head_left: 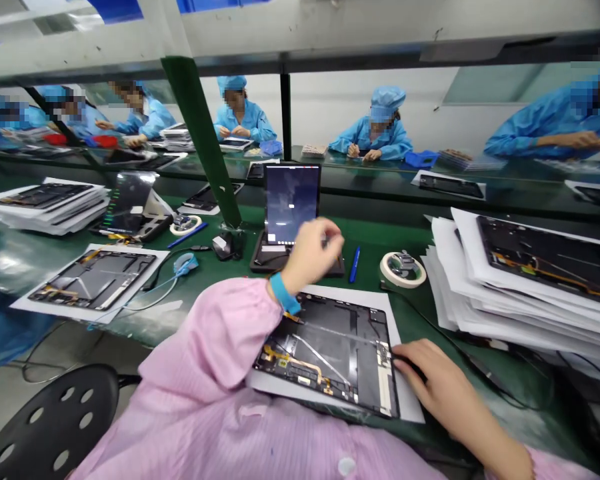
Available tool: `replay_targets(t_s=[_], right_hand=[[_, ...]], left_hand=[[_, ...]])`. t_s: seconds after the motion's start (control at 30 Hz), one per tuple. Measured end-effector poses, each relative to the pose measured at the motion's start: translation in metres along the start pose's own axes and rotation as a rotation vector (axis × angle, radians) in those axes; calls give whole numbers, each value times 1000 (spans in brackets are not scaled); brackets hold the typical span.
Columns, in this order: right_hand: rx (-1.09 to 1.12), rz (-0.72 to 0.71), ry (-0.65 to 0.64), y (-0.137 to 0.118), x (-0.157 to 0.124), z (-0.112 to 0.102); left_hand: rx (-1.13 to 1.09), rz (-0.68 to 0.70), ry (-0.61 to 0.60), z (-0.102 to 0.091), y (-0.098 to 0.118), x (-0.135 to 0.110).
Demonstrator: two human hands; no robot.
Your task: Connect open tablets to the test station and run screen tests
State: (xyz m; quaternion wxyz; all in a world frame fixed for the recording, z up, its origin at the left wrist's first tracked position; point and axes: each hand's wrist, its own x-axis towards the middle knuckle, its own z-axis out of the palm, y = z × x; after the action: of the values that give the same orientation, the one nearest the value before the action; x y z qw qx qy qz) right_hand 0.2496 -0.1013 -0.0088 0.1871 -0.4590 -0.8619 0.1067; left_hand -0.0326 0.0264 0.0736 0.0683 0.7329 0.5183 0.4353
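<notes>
Resting at the right edge of an open tablet [340, 343], the right hand [433, 373] has its thumb and fingers drawn close together around something dark; whether it grips a plug or only the edge, I cannot tell. The left hand [316, 250] is raised beyond the far side of the tablet, its fingers loosely curled towards the thumb, and I cannot tell whether anything is held in them. A blue band [285, 293] circles the left wrist, next to a pink sleeve [225, 327].

The open tablet lies flat, its inner parts facing up, on a sheet of white paper [411, 400] on the green counter [380, 227], directly in front of the person. Behind the left hand stands another tablet [291, 193] with its screen lit, partly covered by the hand. To its right are a blue pen [355, 265] and a roll of tape [405, 283], then a tall pile of paper [460, 287] with a tablet [550, 257] on top. On the left, a mouse [223, 248] sits near a blue strap [185, 265].
</notes>
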Motion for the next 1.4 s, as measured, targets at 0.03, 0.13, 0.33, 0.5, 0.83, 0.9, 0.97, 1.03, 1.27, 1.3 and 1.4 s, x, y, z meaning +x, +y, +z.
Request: replay_targets(t_s=[0.03, 0.13, 0.33, 0.5, 0.83, 0.9, 0.97, 1.03, 1.27, 1.3, 1.4], right_hand=[[-47, -3, -27, -5, 1, -2], [-168, 17, -76, -21, 1, -9], [-170, 9, -195, -22, 4, -31], [-457, 170, -32, 7, 42, -29], [-416, 87, 1, 10, 81, -30], [-62, 181, 159, -1, 59, -38], [356, 322, 166, -12, 39, -38], [701, 468, 56, -20, 25, -30], [1118, 600, -103, -16, 22, 2], [1137, 611, -105, -16, 23, 3], [1153, 637, -51, -14, 24, 3]], left_hand=[[54, 105, -171, 8, 15, -18], [262, 248, -457, 33, 37, -59], [177, 152, -636, 57, 19, -66], [151, -9, -698, 54, 12, -61], [185, -39, -642, 56, -2, -59], [203, -49, -644, 56, -3, -59], [210, -45, -649, 56, -4, -59], [213, -39, -653, 57, -3, -59], [237, -45, -651, 57, -2, -60], [239, -44, -649, 57, -2, -60], [242, -40, -643, 57, -3, -60]])
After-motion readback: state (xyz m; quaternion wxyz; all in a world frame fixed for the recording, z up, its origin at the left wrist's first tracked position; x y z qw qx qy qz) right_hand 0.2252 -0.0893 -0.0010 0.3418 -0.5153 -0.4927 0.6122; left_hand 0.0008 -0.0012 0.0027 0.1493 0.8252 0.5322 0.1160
